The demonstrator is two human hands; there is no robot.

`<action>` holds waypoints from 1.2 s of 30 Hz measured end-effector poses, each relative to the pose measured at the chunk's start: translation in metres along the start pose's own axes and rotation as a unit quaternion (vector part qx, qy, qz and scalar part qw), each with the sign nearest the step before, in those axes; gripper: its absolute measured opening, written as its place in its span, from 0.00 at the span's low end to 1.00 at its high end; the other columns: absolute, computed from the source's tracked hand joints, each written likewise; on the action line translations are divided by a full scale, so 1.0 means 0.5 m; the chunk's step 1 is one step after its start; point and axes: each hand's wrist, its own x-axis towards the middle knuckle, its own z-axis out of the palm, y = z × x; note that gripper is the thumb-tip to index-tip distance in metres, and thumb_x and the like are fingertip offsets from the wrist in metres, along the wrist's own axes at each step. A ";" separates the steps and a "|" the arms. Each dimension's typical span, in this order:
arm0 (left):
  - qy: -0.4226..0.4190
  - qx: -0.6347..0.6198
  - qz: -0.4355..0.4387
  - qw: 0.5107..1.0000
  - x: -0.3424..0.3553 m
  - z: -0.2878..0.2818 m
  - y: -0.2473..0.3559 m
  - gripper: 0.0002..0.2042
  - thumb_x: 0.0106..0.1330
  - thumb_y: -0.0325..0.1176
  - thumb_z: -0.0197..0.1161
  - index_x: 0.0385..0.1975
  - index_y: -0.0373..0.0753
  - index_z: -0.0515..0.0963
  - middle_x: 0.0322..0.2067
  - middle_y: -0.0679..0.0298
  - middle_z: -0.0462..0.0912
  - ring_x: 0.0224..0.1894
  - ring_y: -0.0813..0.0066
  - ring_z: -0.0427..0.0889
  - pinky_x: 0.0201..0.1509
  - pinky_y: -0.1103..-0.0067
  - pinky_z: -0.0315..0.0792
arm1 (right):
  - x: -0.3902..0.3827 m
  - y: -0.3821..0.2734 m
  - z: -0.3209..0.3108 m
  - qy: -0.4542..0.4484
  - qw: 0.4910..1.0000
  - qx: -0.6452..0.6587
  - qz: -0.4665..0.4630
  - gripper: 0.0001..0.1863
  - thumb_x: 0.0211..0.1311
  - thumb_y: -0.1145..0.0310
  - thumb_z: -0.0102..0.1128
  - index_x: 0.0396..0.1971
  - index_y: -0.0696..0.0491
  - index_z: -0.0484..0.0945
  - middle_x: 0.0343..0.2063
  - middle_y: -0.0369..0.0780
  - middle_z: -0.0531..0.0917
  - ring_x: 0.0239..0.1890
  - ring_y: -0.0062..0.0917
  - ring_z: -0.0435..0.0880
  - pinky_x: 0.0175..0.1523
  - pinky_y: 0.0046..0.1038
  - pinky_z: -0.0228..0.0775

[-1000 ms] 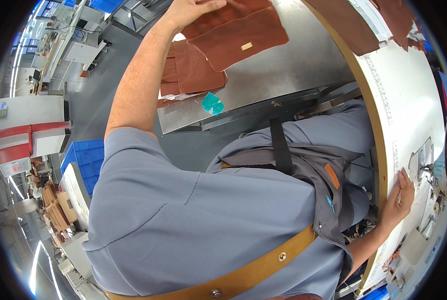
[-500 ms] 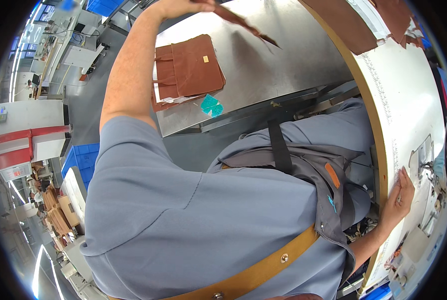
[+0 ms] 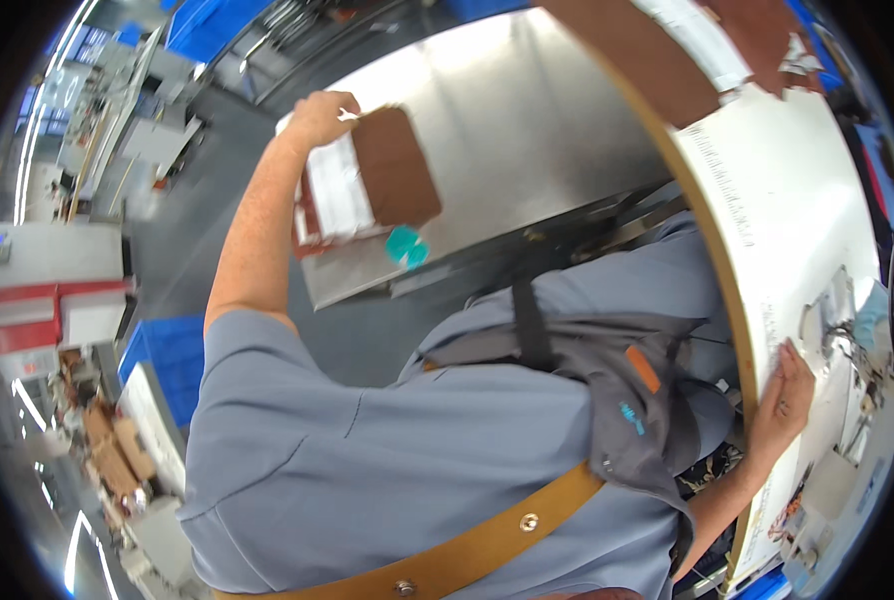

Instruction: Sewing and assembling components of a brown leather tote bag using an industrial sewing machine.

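The left hand [image 3: 322, 118] curls, grip unclear, at a brown leather piece [image 3: 399, 165] over the metal table [image 3: 532, 130] at eleven o'clock; the right hand [image 3: 779, 405] rests, fingers extended, on the white tabletop [image 3: 757, 210] at four.

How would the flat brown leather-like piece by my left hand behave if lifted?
The flat brown leather-like piece probably flexes, looking thin and sheetlike. It's likely fairly light, having little visible bulk. Rolling seems unlikely, given its broad, flat shape.

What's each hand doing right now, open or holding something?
Left hand: at the brown piece; whether gripping cannot be told.
Right hand: open, resting on the white table, holding nothing visible.
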 end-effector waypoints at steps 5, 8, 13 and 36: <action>0.181 -0.184 0.262 0.930 0.141 -0.086 0.331 0.11 0.62 0.37 0.70 0.42 0.42 0.85 0.42 0.59 0.88 0.48 0.60 0.86 0.55 0.69 0.78 | 0.016 -0.039 0.000 0.027 0.999 0.040 0.008 0.16 0.55 0.86 0.56 0.43 0.59 0.83 0.47 0.47 0.86 0.51 0.42 0.83 0.60 0.37 0.72; 0.272 -0.242 0.377 0.852 0.216 -0.152 0.518 0.13 0.63 0.40 0.70 0.41 0.39 0.85 0.41 0.58 0.87 0.48 0.58 0.85 0.53 0.69 0.78 | 0.020 -0.050 0.001 0.043 0.999 0.025 0.015 0.17 0.50 0.87 0.58 0.40 0.59 0.84 0.46 0.45 0.86 0.50 0.41 0.83 0.58 0.38 0.73; 0.271 -0.191 0.441 0.834 0.379 -0.187 0.743 0.22 0.62 0.54 0.69 0.45 0.43 0.86 0.51 0.59 0.84 0.56 0.60 0.82 0.59 0.68 0.74 | 0.031 -0.059 -0.006 0.062 0.998 0.001 0.020 0.16 0.48 0.86 0.60 0.39 0.57 0.84 0.44 0.43 0.87 0.48 0.40 0.83 0.56 0.39 0.74; 0.000 -0.465 0.511 0.723 0.054 -0.431 0.701 0.30 0.69 0.43 0.65 0.64 0.27 0.73 0.54 0.61 0.78 0.61 0.73 0.72 0.71 0.75 0.56 | 0.065 -0.040 0.000 0.050 0.985 0.140 0.085 0.16 0.53 0.84 0.63 0.43 0.57 0.85 0.49 0.45 0.86 0.51 0.40 0.83 0.58 0.36 0.73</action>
